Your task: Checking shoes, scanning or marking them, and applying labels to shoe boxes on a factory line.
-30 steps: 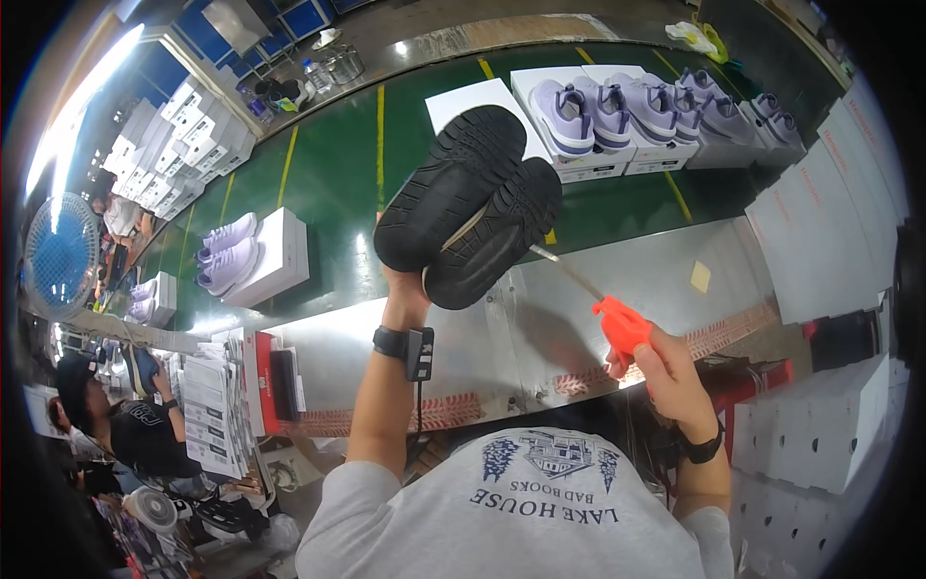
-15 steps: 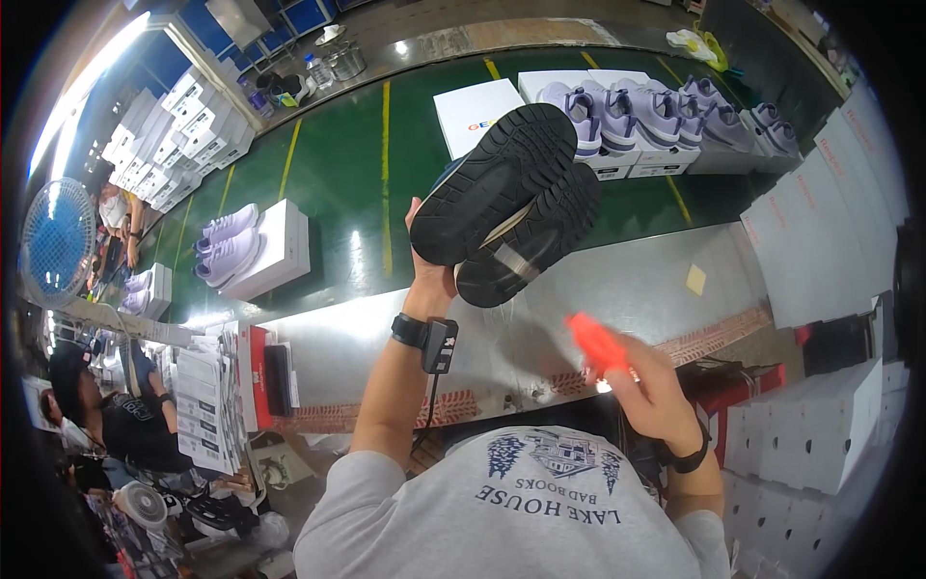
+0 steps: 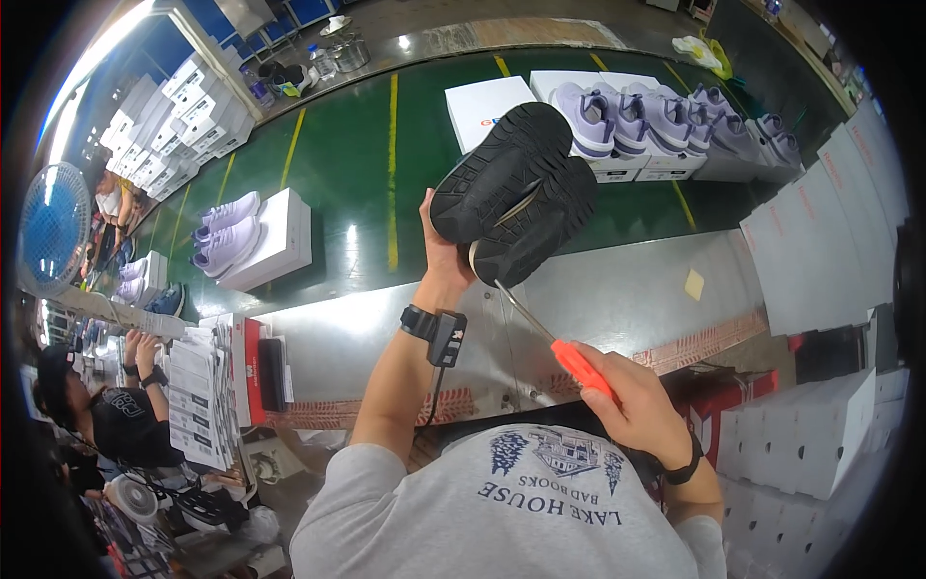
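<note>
Two black shoes (image 3: 516, 193), held sole to sole outward, were raised above the steel workbench (image 3: 617, 299) in the left hand (image 3: 436, 246), whose fingers were closed round the pair from the heel side. The right hand (image 3: 632, 405) was wrapped tight about the orange handle of a screwdriver-like tool (image 3: 555, 343), its thin metal shaft reaching up to the lower edge of the nearer shoe, where the tip appeared to touch the sole's rim. Judged from this pose, the step in hand was picking or scraping at the sole edge, probably to clear residue or check the bond; the next move would call for a steady grip on the pair and a light, controlled stroke of the tip along the rim, lest it slip and mark the upper. Beyond the workbench lay a green conveyor belt (image 3: 357, 183); on its far side stood lilac sneakers (image 3: 666, 116) on white shoeboxes (image 3: 487, 106), and to its left another lilac pair (image 3: 227, 232) beside a box.
</note>
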{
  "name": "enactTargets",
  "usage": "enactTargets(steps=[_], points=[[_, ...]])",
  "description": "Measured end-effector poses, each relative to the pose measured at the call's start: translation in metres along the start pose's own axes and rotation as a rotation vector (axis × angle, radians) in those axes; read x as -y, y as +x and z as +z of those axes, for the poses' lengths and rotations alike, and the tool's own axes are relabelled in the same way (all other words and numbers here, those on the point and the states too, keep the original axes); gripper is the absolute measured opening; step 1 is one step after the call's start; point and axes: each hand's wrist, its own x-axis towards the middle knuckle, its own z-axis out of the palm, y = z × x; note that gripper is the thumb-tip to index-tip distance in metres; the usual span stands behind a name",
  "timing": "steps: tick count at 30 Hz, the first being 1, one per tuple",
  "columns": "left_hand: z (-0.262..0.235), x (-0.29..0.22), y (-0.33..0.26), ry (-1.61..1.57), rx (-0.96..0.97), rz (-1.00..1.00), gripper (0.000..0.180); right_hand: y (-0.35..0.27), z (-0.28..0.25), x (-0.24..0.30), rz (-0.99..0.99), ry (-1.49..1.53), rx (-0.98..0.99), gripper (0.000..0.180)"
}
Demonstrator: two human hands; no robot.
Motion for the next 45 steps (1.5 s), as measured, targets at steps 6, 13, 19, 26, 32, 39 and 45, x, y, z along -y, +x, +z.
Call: enactTargets(steps=[6,13,19,26,32,39,45], points=[[0.004,-0.009,-0.002,0.011,-0.043,-0.116,0.077,0.037,0.0,0.013,-0.046,-0.011,-0.053,0.048],[-0.066,-0.01,0.012,0.158,-0.133,0.083,0.07,0.033,-0.027,-0.04,0.29,0.371,-0.264,0.038],[-0.075,-0.029,0.023,0.088,-0.021,0.055,0.069,0.016,-0.044,-0.061,0.224,0.436,-0.273,0.042],[-0.051,-0.05,0.021,-0.029,0.114,0.018,0.066,-0.003,-0.071,-0.267,0.579,-0.255,-0.701,0.045],[0.019,-0.085,0.06,0.556,0.218,0.243,0.061,-0.03,-0.073,-0.357,0.804,-0.681,-0.703,0.058],[0.069,-0.035,0.161,1.916,-0.006,0.822,0.054,0.006,-0.014,-0.298,0.474,-0.8,-0.745,0.054],[0.045,0.01,0.198,2.172,0.043,0.68,0.055,0.008,0.076,-0.247,0.234,-0.481,-0.562,0.047]])
